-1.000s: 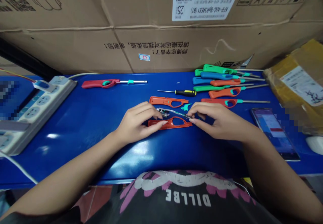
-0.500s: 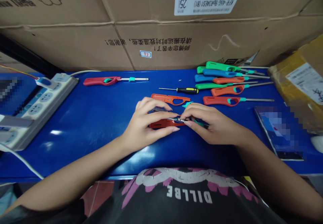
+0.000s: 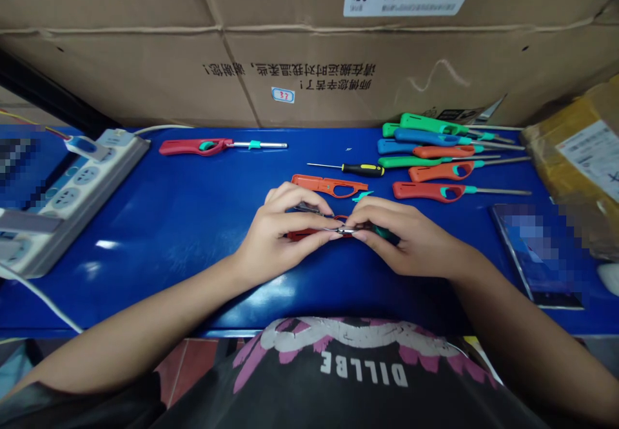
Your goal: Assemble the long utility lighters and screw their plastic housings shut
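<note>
My left hand (image 3: 285, 226) is closed, thumb and index fingertip pinching the left end of a small silver metal lighter part (image 3: 345, 229). From the other side my right hand (image 3: 399, 235) pinches the same part. A dark slim piece (image 3: 309, 208) shows under my left fingers; whether it is held I cannot tell. Behind and below the fingers lies a red-orange lighter casing half (image 3: 298, 234), mostly covered. A dark green piece (image 3: 387, 233) shows by my right palm. Just beyond sit another orange casing half (image 3: 322, 185) and a small teal trigger piece (image 3: 362, 196).
A black-and-yellow screwdriver (image 3: 362, 169) lies farther back. Several long-nosed lighters (image 3: 425, 190) are piled at the back right, and a red lighter (image 3: 193, 147) lies back left. A power strip (image 3: 77, 190) stands left, a phone (image 3: 536, 255) right. Cardboard boxes (image 3: 159, 80) border the table (image 3: 169, 222).
My left thumb and index finger have closed together on the metal part, which now sits between both hands' fingertips. The camera view has shifted slightly.
</note>
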{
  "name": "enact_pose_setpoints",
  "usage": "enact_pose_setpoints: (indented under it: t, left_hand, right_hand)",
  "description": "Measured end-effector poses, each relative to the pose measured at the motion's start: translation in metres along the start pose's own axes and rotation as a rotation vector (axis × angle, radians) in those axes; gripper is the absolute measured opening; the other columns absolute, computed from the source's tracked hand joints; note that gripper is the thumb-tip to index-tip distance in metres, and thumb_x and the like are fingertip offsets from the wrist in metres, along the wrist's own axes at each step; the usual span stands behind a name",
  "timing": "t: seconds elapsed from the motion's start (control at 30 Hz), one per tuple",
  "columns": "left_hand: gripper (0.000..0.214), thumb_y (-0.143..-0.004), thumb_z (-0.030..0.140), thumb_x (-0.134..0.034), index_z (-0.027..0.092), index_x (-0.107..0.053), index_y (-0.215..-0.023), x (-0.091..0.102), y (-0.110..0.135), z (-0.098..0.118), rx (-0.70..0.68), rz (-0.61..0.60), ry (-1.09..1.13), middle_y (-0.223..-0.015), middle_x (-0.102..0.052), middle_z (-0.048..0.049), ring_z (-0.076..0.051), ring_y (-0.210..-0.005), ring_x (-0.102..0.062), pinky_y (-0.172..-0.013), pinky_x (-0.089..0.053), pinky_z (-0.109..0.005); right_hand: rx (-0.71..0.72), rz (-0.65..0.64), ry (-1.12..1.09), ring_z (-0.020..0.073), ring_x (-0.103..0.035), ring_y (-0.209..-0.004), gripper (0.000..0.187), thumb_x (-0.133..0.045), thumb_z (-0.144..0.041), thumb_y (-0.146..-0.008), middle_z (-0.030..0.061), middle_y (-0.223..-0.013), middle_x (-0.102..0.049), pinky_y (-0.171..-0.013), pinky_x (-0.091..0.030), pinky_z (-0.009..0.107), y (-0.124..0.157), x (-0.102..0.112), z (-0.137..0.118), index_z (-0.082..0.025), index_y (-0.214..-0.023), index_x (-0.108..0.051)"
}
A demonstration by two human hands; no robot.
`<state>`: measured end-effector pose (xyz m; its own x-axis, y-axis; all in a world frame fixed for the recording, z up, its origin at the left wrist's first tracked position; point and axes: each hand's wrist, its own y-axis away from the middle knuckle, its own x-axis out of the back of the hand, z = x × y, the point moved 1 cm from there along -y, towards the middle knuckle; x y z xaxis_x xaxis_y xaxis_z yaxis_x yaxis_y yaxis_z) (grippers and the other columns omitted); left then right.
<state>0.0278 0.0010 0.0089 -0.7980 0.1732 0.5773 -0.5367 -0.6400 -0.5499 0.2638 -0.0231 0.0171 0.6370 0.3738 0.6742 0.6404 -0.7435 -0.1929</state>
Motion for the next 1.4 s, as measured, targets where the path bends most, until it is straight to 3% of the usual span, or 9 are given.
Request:
enact_pose_setpoints:
  t: [0.23,0.63,0.73,0.8,0.87,1.07,1.4]
  left_hand:
    - [0.007,-0.089,0.030,-0.077,0.028,-0.080,-0.096,0.001,0.000,-0.001,-0.007,-0.007,-0.014,-0.099,-0.075,-0.0025,-0.018,-0.092,-0.067,-0.085,-0.045,-0.039]
    - [0.007,-0.088,0.026,-0.079,0.027,-0.080,-0.094,-0.004,0.003,-0.004,-0.019,-0.023,-0.043,-0.101,-0.074,-0.0023,-0.018,-0.093,-0.067,-0.085,-0.043,-0.037]
    - [0.025,-0.087,0.034,-0.080,0.026,-0.076,-0.110,-0.003,0.002,-0.005,-0.011,-0.076,-0.089,-0.106,-0.075,-0.0036,-0.020,-0.099,-0.067,-0.089,-0.043,-0.037]
    - [0.044,-0.085,0.041,-0.080,0.024,-0.069,-0.125,-0.002,0.002,-0.009,0.012,-0.157,-0.130,-0.112,-0.075,-0.0049,-0.021,-0.103,-0.067,-0.091,-0.044,-0.037]
    - [0.050,-0.088,0.041,-0.078,0.022,-0.064,-0.132,-0.001,0.004,-0.015,0.025,-0.241,-0.153,-0.115,-0.075,-0.0061,-0.022,-0.105,-0.067,-0.091,-0.046,-0.037]
    - [0.022,-0.098,0.028,-0.064,0.019,-0.073,-0.116,-0.003,0.006,-0.031,0.032,-0.281,-0.126,-0.108,-0.076,-0.0086,-0.020,-0.098,-0.071,-0.088,-0.056,-0.036]
    - [0.020,-0.098,0.024,-0.064,0.018,-0.075,-0.113,-0.003,0.008,-0.032,0.029,-0.293,-0.105,-0.109,-0.073,-0.0095,-0.020,-0.100,-0.072,-0.090,-0.061,-0.036]
  right_hand:
    - [0.001,-0.018,0.026,0.0165,-0.063,-0.096,0.014,-0.051,-0.022,-0.102,0.0051,-0.106,-0.067,-0.086,-0.050,0.030,0.000,0.001,-0.001,-0.023,-0.111,-0.062]
    - [0.008,0.001,0.033,0.0148,-0.064,-0.098,0.014,-0.051,-0.022,-0.103,0.0047,-0.106,-0.069,-0.088,-0.049,0.027,-0.001,-0.003,0.002,-0.021,-0.108,-0.064]
    - [-0.066,-0.027,0.044,0.0169,-0.064,-0.097,0.012,-0.054,-0.027,-0.102,0.0043,-0.105,-0.069,-0.086,-0.049,0.030,0.001,0.002,0.004,-0.023,-0.106,-0.064]
    - [-0.120,-0.057,0.077,0.0174,-0.064,-0.094,0.011,-0.054,-0.028,-0.101,0.0040,-0.105,-0.069,-0.084,-0.049,0.031,0.003,0.007,0.007,-0.023,-0.105,-0.064]
    - [-0.161,-0.091,0.115,0.0169,-0.063,-0.090,0.011,-0.055,-0.027,-0.100,0.0035,-0.102,-0.068,-0.079,-0.047,0.031,0.005,0.014,0.010,-0.023,-0.103,-0.064]
    - [-0.240,-0.172,0.182,0.0174,-0.060,-0.083,0.006,-0.059,-0.026,-0.095,0.0033,-0.096,-0.067,-0.072,-0.045,0.030,0.007,0.023,0.022,-0.022,-0.097,-0.064]
    - [-0.311,-0.206,0.216,0.0162,-0.058,-0.079,0.004,-0.062,-0.022,-0.090,0.0018,-0.091,-0.065,-0.069,-0.043,0.028,0.010,0.023,0.031,-0.022,-0.093,-0.061]
